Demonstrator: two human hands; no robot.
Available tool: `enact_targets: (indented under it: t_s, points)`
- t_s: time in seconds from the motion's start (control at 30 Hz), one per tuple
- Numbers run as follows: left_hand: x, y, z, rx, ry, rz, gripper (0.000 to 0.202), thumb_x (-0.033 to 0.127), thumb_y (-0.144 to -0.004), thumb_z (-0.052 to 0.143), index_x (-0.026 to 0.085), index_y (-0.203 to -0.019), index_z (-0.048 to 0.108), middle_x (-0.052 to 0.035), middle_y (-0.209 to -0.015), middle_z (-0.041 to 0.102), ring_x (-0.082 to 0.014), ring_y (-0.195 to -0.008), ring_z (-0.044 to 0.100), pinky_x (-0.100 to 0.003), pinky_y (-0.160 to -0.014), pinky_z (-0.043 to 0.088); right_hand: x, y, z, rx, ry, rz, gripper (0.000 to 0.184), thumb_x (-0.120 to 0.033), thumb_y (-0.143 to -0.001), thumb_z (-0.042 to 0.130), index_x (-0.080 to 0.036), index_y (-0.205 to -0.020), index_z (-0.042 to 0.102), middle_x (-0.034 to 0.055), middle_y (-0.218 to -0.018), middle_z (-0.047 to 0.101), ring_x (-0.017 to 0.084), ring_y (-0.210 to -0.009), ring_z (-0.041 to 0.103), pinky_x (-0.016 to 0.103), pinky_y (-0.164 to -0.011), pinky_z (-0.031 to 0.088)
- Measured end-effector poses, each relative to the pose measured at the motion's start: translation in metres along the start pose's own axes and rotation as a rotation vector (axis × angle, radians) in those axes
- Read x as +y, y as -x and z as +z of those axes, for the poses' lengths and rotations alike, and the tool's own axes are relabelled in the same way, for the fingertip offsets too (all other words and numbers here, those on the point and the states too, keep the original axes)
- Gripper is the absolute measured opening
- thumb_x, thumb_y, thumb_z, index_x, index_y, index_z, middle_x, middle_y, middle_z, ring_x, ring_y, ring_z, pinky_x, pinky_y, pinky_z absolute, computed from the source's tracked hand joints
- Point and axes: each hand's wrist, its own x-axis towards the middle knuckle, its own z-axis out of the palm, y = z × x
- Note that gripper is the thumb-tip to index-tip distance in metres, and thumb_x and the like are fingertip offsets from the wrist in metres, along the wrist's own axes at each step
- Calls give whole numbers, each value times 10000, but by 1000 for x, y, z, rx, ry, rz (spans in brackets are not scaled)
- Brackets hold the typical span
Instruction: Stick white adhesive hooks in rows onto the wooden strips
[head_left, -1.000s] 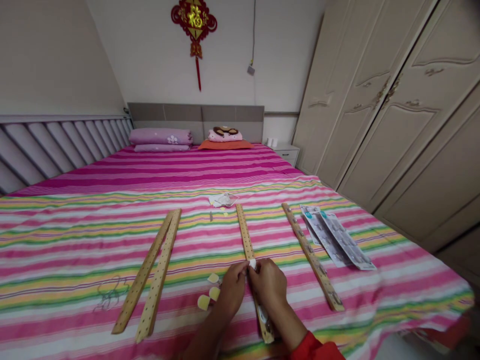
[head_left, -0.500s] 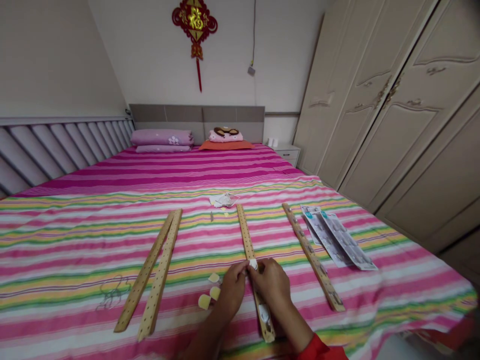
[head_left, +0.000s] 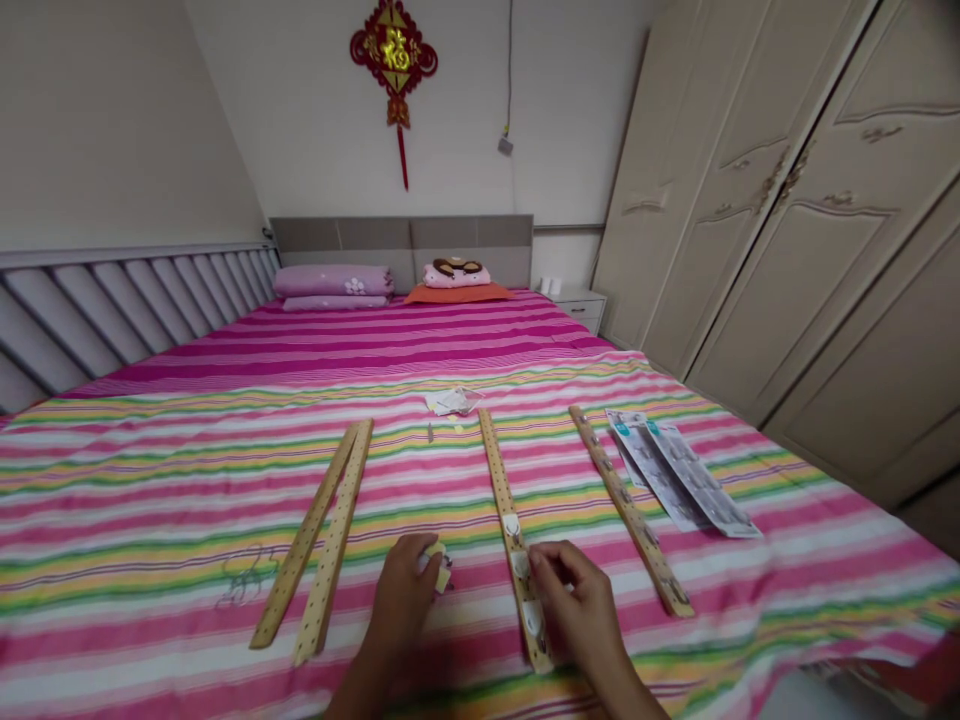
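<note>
My left hand (head_left: 405,585) reaches over pale yellow-backed pieces (head_left: 441,572) on the cloth, its thumb and index finger apart beside them. It hides part of the small group. My right hand (head_left: 581,600) is closed in a pinch at the right edge of the middle wooden strip (head_left: 493,455). Whether anything lies between those fingertips is hidden. White-backed hooks sit in a row on the strip's near part: an upper hook (head_left: 511,525), a middle hook (head_left: 520,565) close to my right fingertips and a lower hook (head_left: 533,618).
Two perforated wooden strips (head_left: 330,555) lie on the left, near a tangle of thin string (head_left: 247,572). A strip with several hooks (head_left: 628,503) lies right, beside hook packs (head_left: 686,470). Paper scraps (head_left: 452,401) lie beyond the middle strip, on the striped bed cloth (head_left: 150,510).
My hands have parted. The left moved left from the strip to the yellow-backed pieces; the right shifted off the upper hook toward the strip's right edge. Three white-backed hooks now show.
</note>
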Motion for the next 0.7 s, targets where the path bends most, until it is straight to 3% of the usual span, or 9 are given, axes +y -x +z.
enact_targets:
  t_s: [0.17, 0.37, 0.57, 0.7]
  points:
    - [-5, -8, 0, -3, -4, -14, 244, 269, -703, 526, 181, -882, 667, -74, -919, 662, -248, -906, 603, -378, -834, 458, -6, 15, 9, -18, 10, -17, 299, -439, -785, 531, -177, -716, 660, 20, -609, 586, 159, -548, 518, 227, -505, 425]
    - [-6, -15, 1, -44, 3, -38, 252, 311, -692, 546, 188, -867, 679, -51, -844, 654, -224, -748, 628, -316, -637, 504, -8, 21, 8, -45, -15, -49, 235, -373, -799, 535, -187, -719, 655, 3, -614, 558, 151, -553, 509, 218, -508, 402]
    - [-6, -15, 4, -107, 0, 3, 268, 275, -667, 576, 195, -888, 705, -72, -890, 626, -253, -892, 588, -358, -787, 493, -9, 29, 15, -130, -56, -36, 224, -360, -820, 518, -187, -747, 638, 8, -645, 548, 152, -580, 510, 221, -516, 391]
    - [-5, -12, 4, -196, 15, -19, 355, 274, -744, 459, 192, -1020, 667, -68, -887, 583, -180, -671, 599, -254, -477, 502, -12, 33, 18, -158, -52, -64, 218, -341, -830, 513, -182, -737, 629, 12, -660, 549, 154, -609, 514, 224, -544, 390]
